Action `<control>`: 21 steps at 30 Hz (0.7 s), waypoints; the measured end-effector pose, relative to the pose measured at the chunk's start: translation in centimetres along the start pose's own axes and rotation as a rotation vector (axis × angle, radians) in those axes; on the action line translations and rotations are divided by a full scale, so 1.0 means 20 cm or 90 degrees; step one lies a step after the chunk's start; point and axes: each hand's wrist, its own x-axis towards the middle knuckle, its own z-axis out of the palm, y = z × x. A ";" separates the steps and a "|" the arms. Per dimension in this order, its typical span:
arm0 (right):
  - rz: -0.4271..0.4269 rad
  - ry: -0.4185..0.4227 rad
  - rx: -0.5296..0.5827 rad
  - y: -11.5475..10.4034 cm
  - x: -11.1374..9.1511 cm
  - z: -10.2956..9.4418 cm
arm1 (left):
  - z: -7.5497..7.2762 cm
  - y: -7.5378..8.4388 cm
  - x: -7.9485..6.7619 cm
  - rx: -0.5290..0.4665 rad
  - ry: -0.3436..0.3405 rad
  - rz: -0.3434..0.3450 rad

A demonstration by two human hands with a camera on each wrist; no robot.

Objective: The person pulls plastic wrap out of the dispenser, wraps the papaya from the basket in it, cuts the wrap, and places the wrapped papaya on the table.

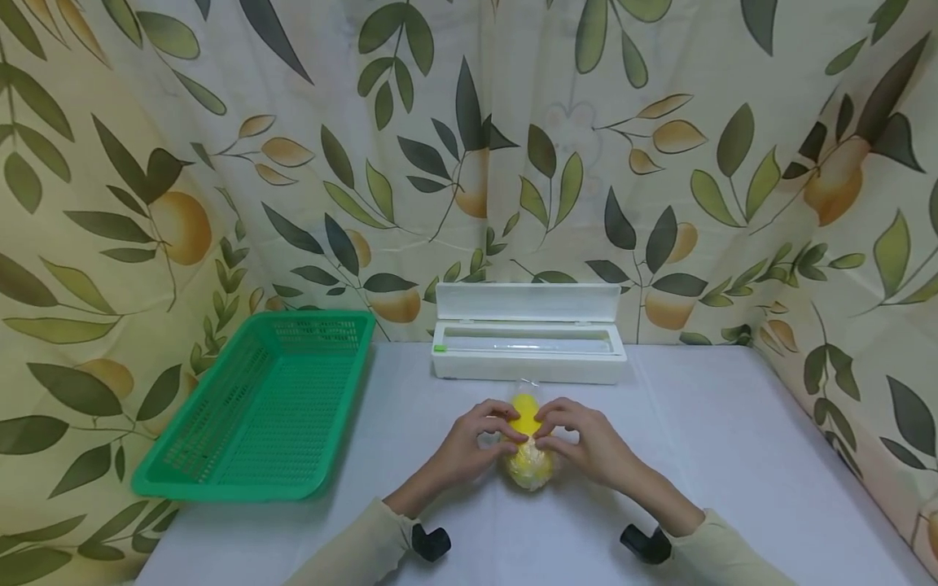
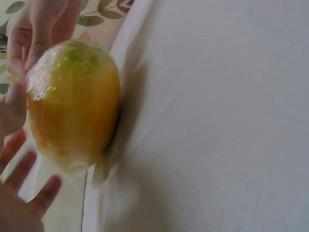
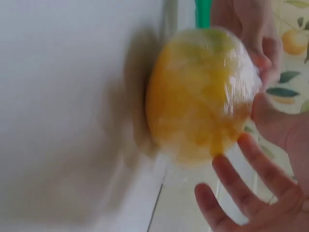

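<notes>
A yellow fruit (image 1: 529,468) with a greenish end (image 2: 82,58) lies on the table in front of me, wrapped in glossy, wrinkled clear cling film (image 3: 239,89). My left hand (image 1: 472,439) is at its left side, thumb and index finger pinching the film at the top. From the other side my right hand (image 1: 586,439) pinches the film in the same way, its fingertips close to the left ones. The right wrist view shows the right hand's other fingers (image 3: 236,186) spread beside the fruit. A loose flap of film sticks out past the fruit's far end.
Behind the fruit stands a white cling film dispenser (image 1: 528,368) with its lid (image 1: 528,303) raised and a roll inside. A green plastic basket (image 1: 227,491) is on the left of the white-covered table (image 1: 703,423). A leaf-patterned curtain (image 1: 513,244) hangs around the back and sides.
</notes>
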 end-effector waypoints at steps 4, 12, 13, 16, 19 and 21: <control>-0.003 0.003 -0.001 0.02 -0.01 -0.01 | 0.01 0.00 -0.02 0.036 0.037 0.024; 0.004 -0.018 0.023 0.03 -0.02 0.01 | 0.02 0.01 -0.03 0.023 0.042 -0.035; 0.005 -0.019 0.027 0.03 -0.02 0.01 | 0.03 0.00 -0.03 0.022 0.038 -0.041; 0.010 -0.016 0.033 0.03 -0.01 0.02 | 0.03 -0.01 -0.03 0.011 0.026 -0.054; 0.022 -0.017 0.033 0.02 -0.01 0.02 | 0.03 -0.02 -0.03 0.002 0.013 -0.051; 0.029 -0.022 0.033 0.02 -0.01 0.02 | 0.02 -0.02 -0.02 0.000 0.004 -0.049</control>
